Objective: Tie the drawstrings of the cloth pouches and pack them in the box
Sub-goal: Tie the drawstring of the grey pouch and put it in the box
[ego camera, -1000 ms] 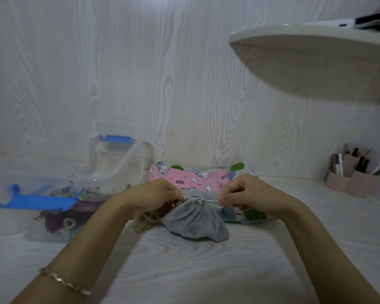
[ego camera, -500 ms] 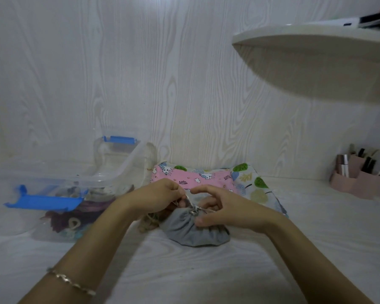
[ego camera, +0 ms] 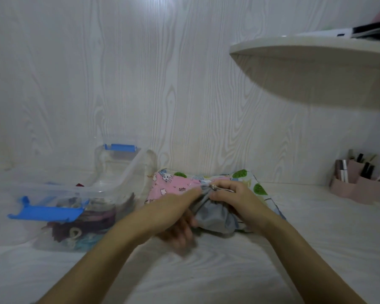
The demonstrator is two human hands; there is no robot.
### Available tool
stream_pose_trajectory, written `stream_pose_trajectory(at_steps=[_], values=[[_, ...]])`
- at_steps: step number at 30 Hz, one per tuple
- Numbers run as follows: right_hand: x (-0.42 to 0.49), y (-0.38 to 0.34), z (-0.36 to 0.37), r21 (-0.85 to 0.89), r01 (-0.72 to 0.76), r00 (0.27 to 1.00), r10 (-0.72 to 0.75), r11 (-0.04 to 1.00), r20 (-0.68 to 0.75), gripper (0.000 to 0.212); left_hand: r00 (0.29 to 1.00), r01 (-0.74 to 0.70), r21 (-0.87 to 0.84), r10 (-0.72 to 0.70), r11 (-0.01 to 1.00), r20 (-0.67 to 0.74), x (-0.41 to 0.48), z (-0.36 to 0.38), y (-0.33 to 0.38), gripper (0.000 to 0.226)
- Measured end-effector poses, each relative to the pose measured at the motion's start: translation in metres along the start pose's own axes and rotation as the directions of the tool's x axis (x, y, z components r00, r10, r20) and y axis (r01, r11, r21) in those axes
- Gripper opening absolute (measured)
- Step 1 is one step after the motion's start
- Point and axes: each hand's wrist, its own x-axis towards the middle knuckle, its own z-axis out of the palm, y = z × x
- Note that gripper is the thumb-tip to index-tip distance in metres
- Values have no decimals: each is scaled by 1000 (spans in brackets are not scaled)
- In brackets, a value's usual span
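A small grey cloth pouch with a gathered neck lies on the white table between my hands. My left hand grips its left side and neck, its lower fingers blurred. My right hand pinches the drawstring and its small bead at the pouch's neck. Behind lie a pink cartoon-print pouch and a white leaf-print pouch. A clear plastic box with blue latches stands at the left, with several dark and coloured pouches inside.
A pink desk organiser with pens and tubes stands at the right against the wall. A white shelf juts out overhead at the upper right. The wood-grain wall runs close behind the pouches.
Both hands turned the grey pouch, and its neck now points up and away. My left hand slid down onto the pouch's side. My right hand shifted right along the drawstring.
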Motion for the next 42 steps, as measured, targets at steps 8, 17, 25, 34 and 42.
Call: stream_pose_trajectory(at_steps=[8, 17, 25, 34, 42], values=[[14, -32, 7, 192, 137, 990, -127, 972, -64, 28, 901, 196, -624, 113, 757, 420, 22, -6, 18, 109], [49, -136, 28, 183, 442, 897, -437, 878, -65, 26, 904, -180, -796, 417, 578, 98, -10, -59, 112, 103], [105, -178, 94, 167, 427, 896, -440, 889, 53, 31, 927, -325, -737, 354, 592, -125, -28, -160, 109, 102], [157, -138, 130, 13, 181, 959, -179, 983, 219, 26, 991, -115, -809, 11, 577, -134, 11, -200, 52, 92], [157, -133, 147, -333, 142, 890, 27, 932, 455, 22, 980, 68, -715, -181, 695, -83, 0, -213, 23, 65]])
